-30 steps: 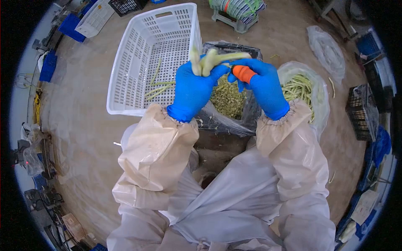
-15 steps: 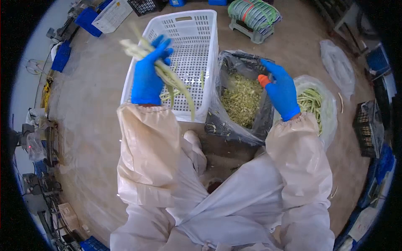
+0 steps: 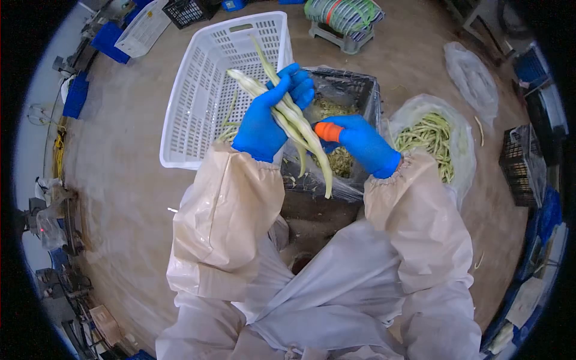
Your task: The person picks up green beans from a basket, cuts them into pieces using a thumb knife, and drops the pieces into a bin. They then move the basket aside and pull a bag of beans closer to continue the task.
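My left hand (image 3: 262,123), in a blue glove, is closed around a few long pale green beans (image 3: 306,133). They point up past the thumb and hang down toward my right. My right hand (image 3: 367,144), also blue-gloved, has an orange cover (image 3: 329,131) on its thumb, close against the edge of the beans. Its fingers curl under the thumb and are partly hidden; whether they grip anything does not show. Below my hands stands a dark crate (image 3: 354,75) lined with clear plastic, with green trimmings (image 3: 340,161) in it.
At left is a white perforated crate (image 3: 191,99) with a few beans inside. To the right, a clear bag (image 3: 465,135) holds many beans (image 3: 429,139). A stool (image 3: 345,41) with a striped bundle stands behind. A black crate (image 3: 521,165) lies far right.
My left hand has moved right with the beans, from over the white crate toward the dark crate. My right hand has moved left and lower, its spread fingers now curled beside the beans.
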`<state>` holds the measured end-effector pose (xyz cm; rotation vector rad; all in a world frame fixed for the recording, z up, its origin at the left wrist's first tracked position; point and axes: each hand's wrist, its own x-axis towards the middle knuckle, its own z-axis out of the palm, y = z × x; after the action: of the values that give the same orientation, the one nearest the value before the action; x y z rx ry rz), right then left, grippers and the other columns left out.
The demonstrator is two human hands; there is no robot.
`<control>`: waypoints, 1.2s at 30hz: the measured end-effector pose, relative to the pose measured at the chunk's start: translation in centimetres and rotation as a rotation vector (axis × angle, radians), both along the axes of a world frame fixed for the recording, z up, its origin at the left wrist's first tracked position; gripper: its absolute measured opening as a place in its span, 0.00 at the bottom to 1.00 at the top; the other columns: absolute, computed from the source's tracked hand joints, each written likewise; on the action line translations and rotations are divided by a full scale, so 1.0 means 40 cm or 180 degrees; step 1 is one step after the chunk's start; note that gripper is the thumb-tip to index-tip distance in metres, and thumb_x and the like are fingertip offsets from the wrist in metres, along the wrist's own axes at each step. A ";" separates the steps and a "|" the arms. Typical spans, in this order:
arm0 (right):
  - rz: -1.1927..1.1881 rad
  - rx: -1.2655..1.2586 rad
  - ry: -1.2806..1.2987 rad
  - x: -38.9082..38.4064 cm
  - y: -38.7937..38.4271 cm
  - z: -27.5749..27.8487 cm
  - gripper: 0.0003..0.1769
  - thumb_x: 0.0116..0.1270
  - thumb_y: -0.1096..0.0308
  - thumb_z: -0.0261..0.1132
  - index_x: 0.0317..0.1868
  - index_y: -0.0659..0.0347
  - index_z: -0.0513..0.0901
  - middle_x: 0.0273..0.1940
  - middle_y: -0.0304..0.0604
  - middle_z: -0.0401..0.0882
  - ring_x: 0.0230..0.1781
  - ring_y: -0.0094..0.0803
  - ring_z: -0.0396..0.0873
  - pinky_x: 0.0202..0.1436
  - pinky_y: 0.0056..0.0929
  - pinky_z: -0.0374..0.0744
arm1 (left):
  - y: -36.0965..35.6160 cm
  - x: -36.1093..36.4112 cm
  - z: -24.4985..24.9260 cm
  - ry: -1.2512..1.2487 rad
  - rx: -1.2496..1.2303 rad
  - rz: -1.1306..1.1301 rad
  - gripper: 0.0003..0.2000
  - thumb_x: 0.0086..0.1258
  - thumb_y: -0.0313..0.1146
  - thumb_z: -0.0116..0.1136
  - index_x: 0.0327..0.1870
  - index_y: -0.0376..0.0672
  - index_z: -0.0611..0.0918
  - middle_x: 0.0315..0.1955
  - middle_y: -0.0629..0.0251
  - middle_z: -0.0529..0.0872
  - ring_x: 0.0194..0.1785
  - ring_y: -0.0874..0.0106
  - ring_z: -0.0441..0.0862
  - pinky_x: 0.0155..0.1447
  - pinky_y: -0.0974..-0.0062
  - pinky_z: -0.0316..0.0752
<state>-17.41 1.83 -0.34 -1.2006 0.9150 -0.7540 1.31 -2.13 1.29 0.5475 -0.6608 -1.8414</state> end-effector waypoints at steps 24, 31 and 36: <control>-0.0961 -0.0125 0.0123 -0.065 -0.021 0.074 0.14 0.63 0.64 0.60 0.40 0.66 0.83 0.32 0.42 0.84 0.23 0.21 0.77 0.28 0.18 0.71 | 0.037 -0.048 0.000 -0.3336 -0.2636 0.1255 0.14 0.59 0.24 0.62 0.47 0.42 0.81 0.42 0.64 0.83 0.42 0.74 0.80 0.44 0.79 0.75; -0.0447 -0.0363 0.0450 -0.066 -0.017 0.073 0.14 0.64 0.63 0.60 0.40 0.65 0.83 0.31 0.42 0.84 0.24 0.23 0.78 0.28 0.20 0.72 | 0.044 -0.031 0.003 -0.4067 -0.2873 0.0960 0.11 0.59 0.25 0.62 0.44 0.39 0.81 0.39 0.58 0.83 0.40 0.69 0.82 0.44 0.74 0.74; -0.1179 -0.1538 0.0934 -0.059 -0.024 0.060 0.13 0.62 0.64 0.62 0.43 0.64 0.82 0.33 0.45 0.83 0.31 0.30 0.80 0.35 0.26 0.75 | 0.054 -0.018 0.009 -0.4674 -0.2415 0.0828 0.10 0.57 0.32 0.65 0.37 0.39 0.82 0.28 0.56 0.82 0.31 0.64 0.81 0.36 0.70 0.72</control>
<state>-19.79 0.87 2.06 -1.6160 1.2635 -1.1613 0.58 0.04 1.64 1.3278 -1.9828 -0.5548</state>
